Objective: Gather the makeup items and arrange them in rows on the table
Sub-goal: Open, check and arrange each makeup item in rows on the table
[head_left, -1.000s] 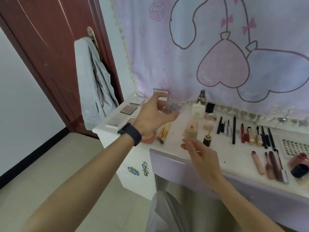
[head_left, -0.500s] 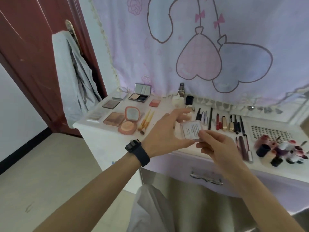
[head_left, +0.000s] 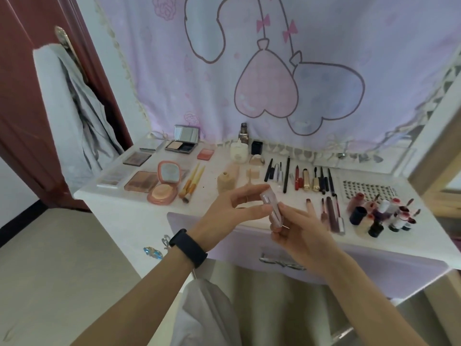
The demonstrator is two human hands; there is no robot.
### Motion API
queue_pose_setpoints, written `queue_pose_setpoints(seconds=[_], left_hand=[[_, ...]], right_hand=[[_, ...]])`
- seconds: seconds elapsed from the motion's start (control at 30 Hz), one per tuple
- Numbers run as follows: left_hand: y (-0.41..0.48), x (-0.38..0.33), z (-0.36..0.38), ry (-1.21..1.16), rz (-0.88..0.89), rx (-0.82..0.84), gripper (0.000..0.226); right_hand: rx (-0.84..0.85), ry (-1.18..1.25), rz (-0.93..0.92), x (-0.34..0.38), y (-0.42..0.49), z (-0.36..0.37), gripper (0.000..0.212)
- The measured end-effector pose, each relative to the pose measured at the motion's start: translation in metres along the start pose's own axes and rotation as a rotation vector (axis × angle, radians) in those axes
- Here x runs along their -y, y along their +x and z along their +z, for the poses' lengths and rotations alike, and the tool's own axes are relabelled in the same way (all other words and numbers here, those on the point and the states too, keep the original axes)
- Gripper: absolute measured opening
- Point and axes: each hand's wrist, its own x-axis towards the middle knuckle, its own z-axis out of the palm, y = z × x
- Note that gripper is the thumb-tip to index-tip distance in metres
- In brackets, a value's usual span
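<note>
Now: case (head_left: 273, 208), clear, pinched low by my right hand (head_left: 304, 231), left hand (head_left: 224, 213) fingertips pinching its upper end. Turned from label-face to edge-on in the last half-second. Held above the table (head_left: 129, 203), right of the compact (head_left: 164, 186): unplaced, row slot pending, I judge. Compact: open, peach powder pan inside, mirror lid up.

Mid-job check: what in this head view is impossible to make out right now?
1) small clear pinkish case, head view: edge-on, blurred, partly covered by the left hand and right hand pinching it; label unreadable.
2) cluster of small dark and red bottles, head view: blurred; count unclear.
3) white table, head view: right end cut off by the picture edge.
</note>
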Motion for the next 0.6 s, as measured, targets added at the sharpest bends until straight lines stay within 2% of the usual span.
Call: queue_pose_setpoints(seconds=[0.17,0.27,0.33,0.4,0.5,0.6], left_hand=[[0.003,0.006,0.006,0.196,0.115,-0.114,0.061],[0.004,0.009,0.007,0.375,0.217,-0.108,0.065],[0.003,0.008,0.008,0.424,0.268,-0.084,0.066],[0.002,0.01,0.009,0.453,0.297,-0.07,0.065],[0.001,0.011,0.006,0.423,0.242,-0.037,0.067],[0.0,0.01,0.0,0.218,0.082,-0.011,0.07]], right_hand=[[-0.004,-0.027,0.013,-0.002,0.002,-0.006,0.026],[0.02,-0.101,0.022,0.0,0.0,-0.007,0.042],[0.018,-0.195,-0.003,0.001,0.001,-0.008,0.057],[-0.009,-0.316,-0.049,0.003,0.001,-0.007,0.061],[-0.06,-0.456,-0.13,0.003,0.001,-0.009,0.053],[-0.098,-0.631,-0.239,0.002,0.0,-0.015,0.039]])
